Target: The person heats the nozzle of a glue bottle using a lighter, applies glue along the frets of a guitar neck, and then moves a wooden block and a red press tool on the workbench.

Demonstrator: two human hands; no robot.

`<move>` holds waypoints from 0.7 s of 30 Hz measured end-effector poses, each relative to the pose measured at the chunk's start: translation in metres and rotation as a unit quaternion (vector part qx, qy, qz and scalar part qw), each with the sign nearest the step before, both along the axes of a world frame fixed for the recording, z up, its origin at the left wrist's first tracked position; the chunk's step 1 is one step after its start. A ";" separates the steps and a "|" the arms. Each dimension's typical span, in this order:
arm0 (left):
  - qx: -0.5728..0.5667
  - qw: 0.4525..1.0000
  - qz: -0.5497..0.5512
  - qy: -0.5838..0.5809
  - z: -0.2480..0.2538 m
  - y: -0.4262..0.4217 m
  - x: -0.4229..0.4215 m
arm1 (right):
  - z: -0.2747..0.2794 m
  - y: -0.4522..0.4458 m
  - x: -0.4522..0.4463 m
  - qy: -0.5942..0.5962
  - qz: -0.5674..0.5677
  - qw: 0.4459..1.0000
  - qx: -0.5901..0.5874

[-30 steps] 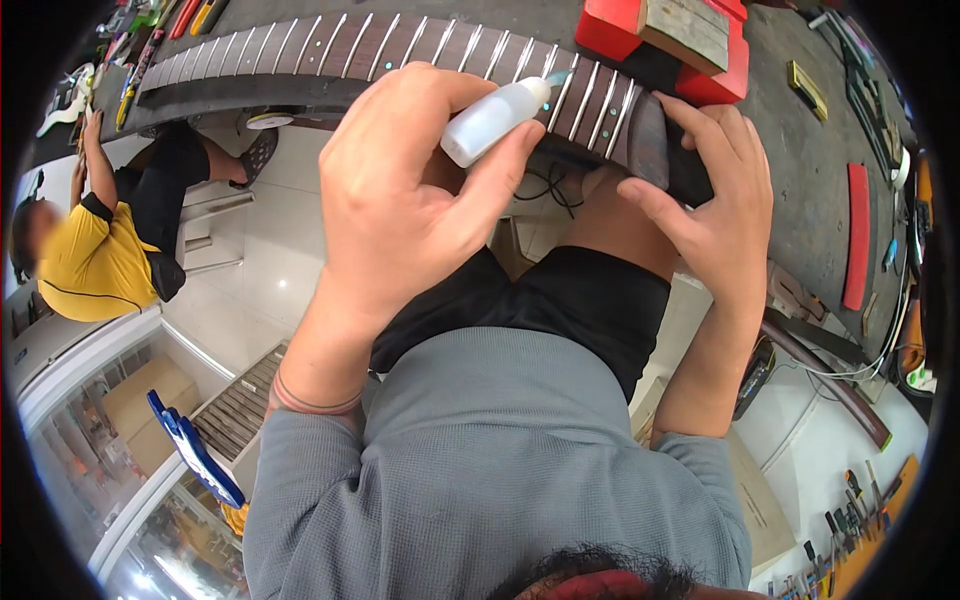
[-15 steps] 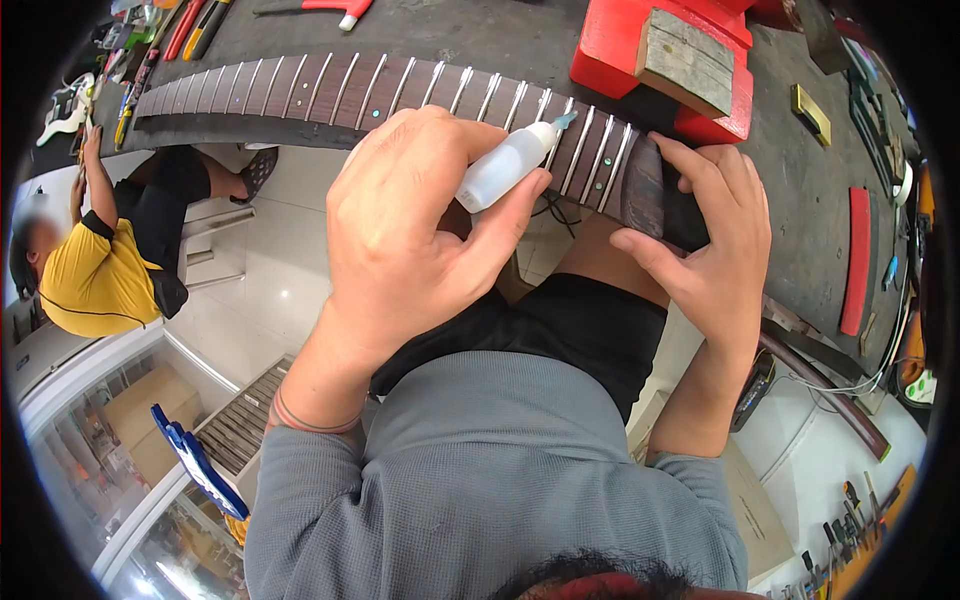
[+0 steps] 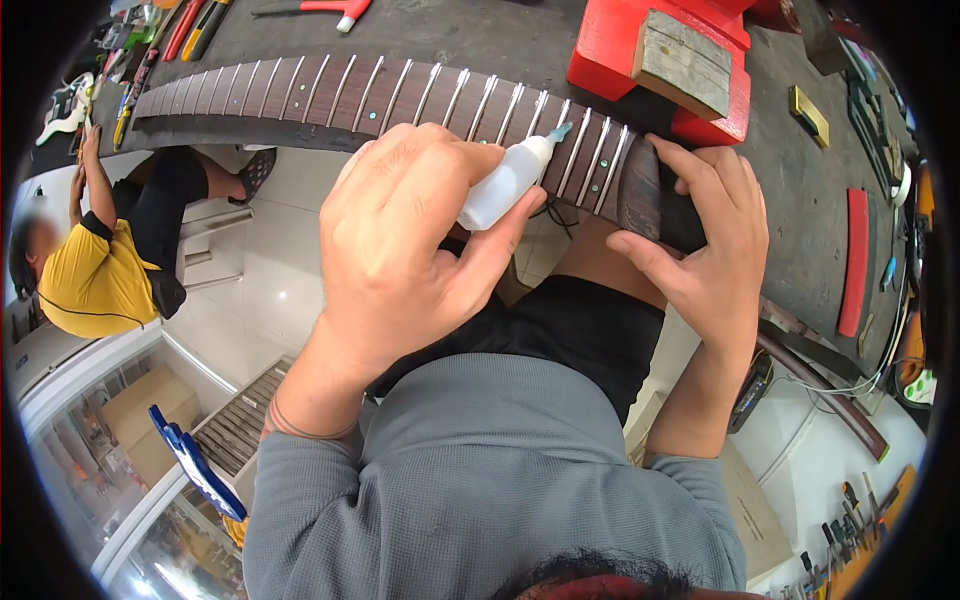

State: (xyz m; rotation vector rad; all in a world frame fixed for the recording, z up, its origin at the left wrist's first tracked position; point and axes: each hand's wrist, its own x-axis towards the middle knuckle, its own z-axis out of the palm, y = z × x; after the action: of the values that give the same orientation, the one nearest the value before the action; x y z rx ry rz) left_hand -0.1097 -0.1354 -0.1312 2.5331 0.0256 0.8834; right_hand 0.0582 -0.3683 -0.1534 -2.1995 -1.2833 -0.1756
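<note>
A dark wooden guitar neck [image 3: 330, 95] with metal frets and small dot inlays lies across the bench edge. My left hand [image 3: 400, 220] pinches a small translucent squeeze bottle [image 3: 503, 185] between thumb and fingers. The bottle tilts up to the right, and its bluish narrow tip [image 3: 560, 131] is at a fret near the neck's right end. Whether the tip touches the wood I cannot tell. My right hand [image 3: 710, 225] grips the neck's dark right end [image 3: 641, 190], thumb on the near side and index finger at the far side.
A red vise [image 3: 610, 45] with a wooden block [image 3: 683, 62] stands behind the neck's right end. On the dark bench [image 3: 790, 170] lie a red strip [image 3: 854, 262], a yellow-edged block [image 3: 809, 115] and a red-handled tool [image 3: 340, 8]. A person in a yellow shirt [image 3: 100, 275] sits at left.
My left hand has shifted slightly down and left, bringing the bottle and its tip a little nearer to me along the fret. My right hand stays on the neck's end.
</note>
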 end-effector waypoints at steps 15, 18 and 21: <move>-0.003 1.000 -0.003 -0.001 0.004 -0.004 -0.015 | 0.001 0.001 -0.002 0.001 -0.002 1.000 0.001; -0.005 1.000 -0.006 0.000 0.004 -0.006 -0.019 | 0.001 0.001 -0.002 -0.001 -0.002 1.000 0.002; -0.006 1.000 -0.007 0.002 0.004 -0.007 -0.023 | 0.000 0.001 -0.002 -0.006 0.001 1.000 0.003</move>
State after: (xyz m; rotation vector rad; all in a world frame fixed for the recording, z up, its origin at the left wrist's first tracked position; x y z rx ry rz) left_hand -0.1329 -0.1420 -0.1270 2.5214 0.0145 0.8704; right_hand 0.0566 -0.3669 -0.1531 -2.1947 -1.2902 -0.1906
